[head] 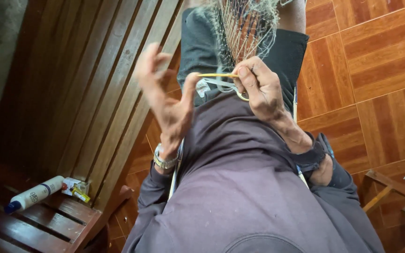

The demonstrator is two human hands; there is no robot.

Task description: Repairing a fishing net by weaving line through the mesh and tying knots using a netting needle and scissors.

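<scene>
We see the right hand (263, 89) at center-top of the frame, fingers curled tight, thumb and forefinger pinching a thin yellow netting needle (217, 75) that sticks out horizontally toward the left hand. A pale loop of twine (221, 85) hangs just below the needle, btwn the two hands. The left hand (165, 93) sits center-left, a bit blurred, fingers spread and lifted; its thumb tip is touching or just beside the needle's free end, can't tell which. It grips nothing we can make out.

The fishing net (247, 28) hangs at top center, w/ pale mesh draped over the dark shorts (287, 51), directly above the right hand. A metal wristwatch (164, 161) is on the left wrist, a dark band (311, 159) on the right wrist. The purple-grey sweater (240, 187) fills the lower middle.

Lower left: a wooden bench (48, 225) holds a white tube w/ blue cap (33, 194), and just beside it a small crumpled packet (73, 187). Reddish parquet floor (380, 61) takes the right side.
</scene>
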